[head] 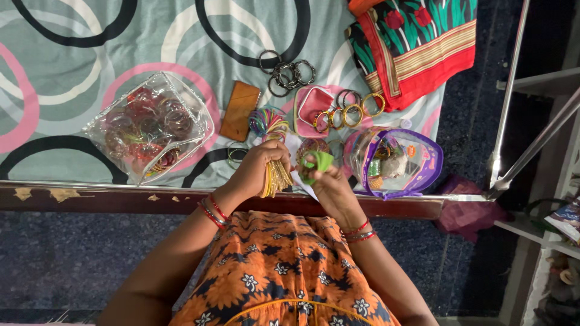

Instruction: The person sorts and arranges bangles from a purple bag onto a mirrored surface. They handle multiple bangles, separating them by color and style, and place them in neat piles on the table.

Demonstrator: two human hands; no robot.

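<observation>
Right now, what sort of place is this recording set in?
Probably a home bedroom: the bangles lie on a bed sheet with a ring pattern, edged by a worn wooden bed frame. The left hand holds a stack of gold bangles; clear zip pouches of bangles sit beside a folded cloth.

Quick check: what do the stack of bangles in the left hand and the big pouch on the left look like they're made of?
Gold bangles in the left hand: thin and shiny, probably metal, possibly coated plastic. Clear pouch: glossy transparent plastic, since the red bangles inside show through and its surface creases.
</observation>
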